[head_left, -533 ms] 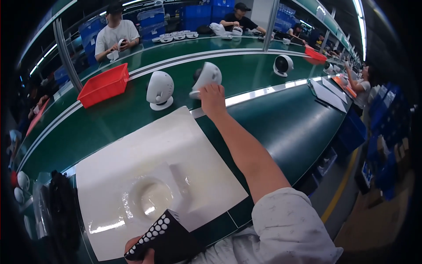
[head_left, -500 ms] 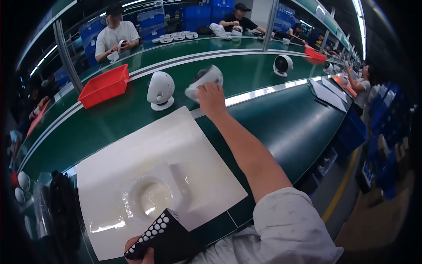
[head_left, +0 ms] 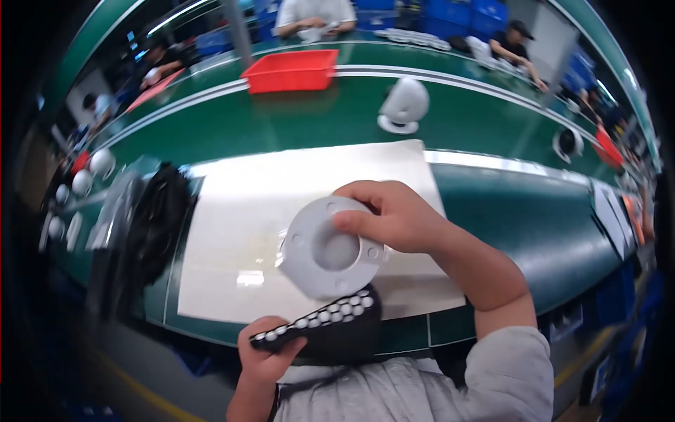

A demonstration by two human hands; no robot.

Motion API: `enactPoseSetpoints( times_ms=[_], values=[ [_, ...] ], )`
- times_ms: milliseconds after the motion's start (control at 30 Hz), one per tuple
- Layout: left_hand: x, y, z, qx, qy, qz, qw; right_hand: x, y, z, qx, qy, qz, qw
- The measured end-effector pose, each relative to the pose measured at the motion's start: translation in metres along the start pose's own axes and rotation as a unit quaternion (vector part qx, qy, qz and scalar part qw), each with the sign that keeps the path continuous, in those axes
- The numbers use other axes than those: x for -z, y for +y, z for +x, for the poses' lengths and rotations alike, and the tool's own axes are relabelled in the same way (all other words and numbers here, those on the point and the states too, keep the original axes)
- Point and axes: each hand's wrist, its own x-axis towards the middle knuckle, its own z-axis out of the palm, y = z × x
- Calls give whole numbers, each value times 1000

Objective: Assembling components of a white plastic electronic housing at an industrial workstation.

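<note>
My right hand (head_left: 390, 218) grips a white rounded device (head_left: 309, 271) over the mat, thumb on its ring-shaped underside. That underside faces up, with a hollow centre and several small round recesses. Whether the device touches the mat is hidden. Closer to me, my left hand (head_left: 271, 352) pinches a black sheet (head_left: 337, 341) bearing rows of white round pads (head_left: 327, 316). The sheet's upper edge comes close to the device. Beneath both lies a cream-white mat (head_left: 232, 211); the hollowed white block seen there earlier is mostly covered.
A similar white device (head_left: 406, 105) stands on the green conveyor (head_left: 337, 112), near a red bin (head_left: 292, 72). Black and clear plastic bags (head_left: 158, 218) lie left of the mat. White boards (head_left: 610, 216) rest at the right. Co-workers sit across the line.
My right hand has brought the white device from the conveyor back over the mat and turned its underside up. My left hand still holds the black sheet. The view has swung left.
</note>
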Motion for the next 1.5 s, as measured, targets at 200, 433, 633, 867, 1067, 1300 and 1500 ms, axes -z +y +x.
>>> enactPoseSetpoints(
  times_ms=[200,433,633,867,1067,1300,1500],
  values=[
    [5,11,0,-20,-1,8,1000,3,-7,-1,-5,-35,-129,991],
    [12,20,5,-14,-7,32,999,-24,-43,-24,291,-35,-200,935],
    [6,27,10,-5,-15,46,999,-42,-45,-29,319,-63,-241,914],
    [3,24,13,-63,-37,118,990,-50,-40,-19,300,-119,-198,925],
    [6,25,14,3,-6,76,997,-47,-44,-16,298,-146,-124,935],
    [13,26,19,1,4,101,995,-56,-37,-10,351,-109,-194,910],
    [22,31,19,-10,-32,125,992,-63,-39,-8,344,-119,-151,919]
  ],
)
